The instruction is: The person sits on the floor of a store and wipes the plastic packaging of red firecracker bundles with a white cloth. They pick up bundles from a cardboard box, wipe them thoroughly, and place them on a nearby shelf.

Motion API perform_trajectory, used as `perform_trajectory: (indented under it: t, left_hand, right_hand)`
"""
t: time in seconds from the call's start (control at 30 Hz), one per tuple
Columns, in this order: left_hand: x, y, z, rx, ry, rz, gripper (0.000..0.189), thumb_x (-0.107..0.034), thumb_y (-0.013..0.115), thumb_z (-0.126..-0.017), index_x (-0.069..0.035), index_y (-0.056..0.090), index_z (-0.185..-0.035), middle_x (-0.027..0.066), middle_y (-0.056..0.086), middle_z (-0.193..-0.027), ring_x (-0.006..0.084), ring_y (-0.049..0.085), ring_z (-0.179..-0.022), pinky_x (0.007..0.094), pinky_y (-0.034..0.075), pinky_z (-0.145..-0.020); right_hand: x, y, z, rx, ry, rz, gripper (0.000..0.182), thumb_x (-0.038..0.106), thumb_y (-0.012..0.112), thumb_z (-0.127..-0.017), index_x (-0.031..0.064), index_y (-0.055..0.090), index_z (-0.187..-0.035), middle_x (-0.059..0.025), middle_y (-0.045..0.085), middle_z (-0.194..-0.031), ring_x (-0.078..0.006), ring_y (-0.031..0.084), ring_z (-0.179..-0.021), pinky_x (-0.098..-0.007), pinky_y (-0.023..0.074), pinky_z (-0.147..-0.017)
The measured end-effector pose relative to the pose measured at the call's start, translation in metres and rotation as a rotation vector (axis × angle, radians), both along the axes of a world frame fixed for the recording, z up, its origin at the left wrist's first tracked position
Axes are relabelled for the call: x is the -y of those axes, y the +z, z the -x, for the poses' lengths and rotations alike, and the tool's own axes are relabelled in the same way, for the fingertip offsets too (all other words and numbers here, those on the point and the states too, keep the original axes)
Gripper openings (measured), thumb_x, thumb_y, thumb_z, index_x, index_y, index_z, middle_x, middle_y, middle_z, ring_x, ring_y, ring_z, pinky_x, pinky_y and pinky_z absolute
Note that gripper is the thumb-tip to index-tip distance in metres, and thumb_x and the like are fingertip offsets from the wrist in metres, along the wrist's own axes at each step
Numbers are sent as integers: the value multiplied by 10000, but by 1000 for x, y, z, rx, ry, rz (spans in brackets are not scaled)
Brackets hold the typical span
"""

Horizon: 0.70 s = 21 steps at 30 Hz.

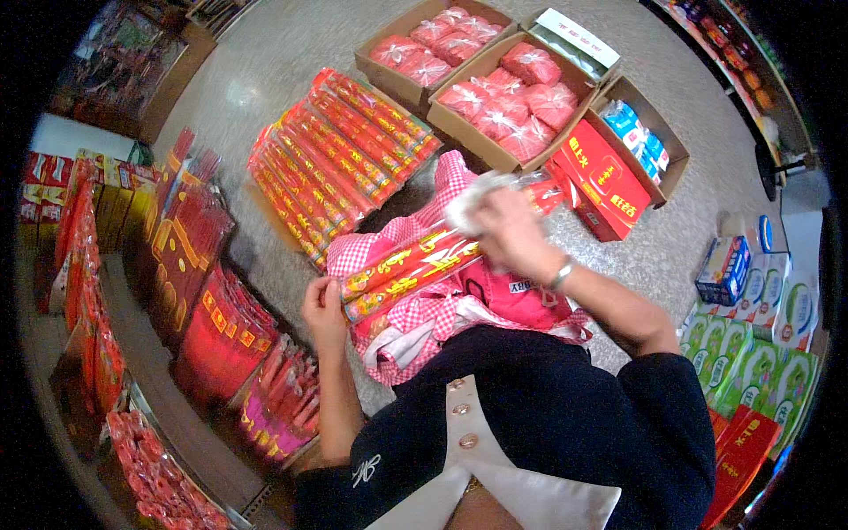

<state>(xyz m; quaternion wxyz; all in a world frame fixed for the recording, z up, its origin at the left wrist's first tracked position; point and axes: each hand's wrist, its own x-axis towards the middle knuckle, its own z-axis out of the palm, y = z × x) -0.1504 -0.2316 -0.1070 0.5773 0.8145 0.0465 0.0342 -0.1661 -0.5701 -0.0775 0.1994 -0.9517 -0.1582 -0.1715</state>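
My left hand grips the near left end of a clear plastic pack of red and gold printed tubes, which lies slantwise over my lap. A crumpled white cloth is in my right hand, pressed on the pack's upper right part; the hand is slightly blurred. Beneath the pack, a pink checked apron covers my lap. In front of me, several similar packs of red and gold tubes are laid side by side in a stack.
Cardboard boxes of red bundles in plastic stand on the floor ahead. Right of them are a red carton and a box with blue-and-white packs. Red packets line the left; green-and-white packages are stacked at the right.
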Motion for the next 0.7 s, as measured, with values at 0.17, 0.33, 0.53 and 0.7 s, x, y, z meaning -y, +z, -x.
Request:
perform_trajectory:
  t: [0.17,0.33,0.53,0.7]
  left_hand:
    - [6,14,5,76,-15,-1,105,-81,580,-894,16,621,-903,-25,555,-774,50,467,-676,202,388,-601]
    - [-1,14,8,93,-30,-115,109,-86,582,-892,15,622,-896,-7,567,-771,58,465,-663,216,399,-600]
    - [7,17,7,71,-54,-134,100,-70,577,-883,22,615,-897,19,562,-813,80,482,-722,231,412,-652]
    - [5,12,5,223,-91,-157,97,-26,557,-871,23,603,-940,76,573,-925,149,539,-851,263,437,-764]
  right_hand:
    - [-128,7,2,6,358,-34,518,179,622,-705,57,554,-1204,-161,496,-1262,-306,483,-1164,-510,382,-866]
    - [-114,5,-3,17,395,34,560,182,620,-709,68,517,-1247,-136,500,-1279,-276,483,-1181,-496,381,-869]
    - [9,-2,-3,-147,-57,5,492,123,650,-679,89,545,-1158,-96,560,-1118,-284,506,-1091,-469,336,-906]
    - [96,-13,-3,-143,-372,27,352,159,608,-782,75,572,-1122,-118,597,-1034,-300,541,-1027,-465,373,-889]
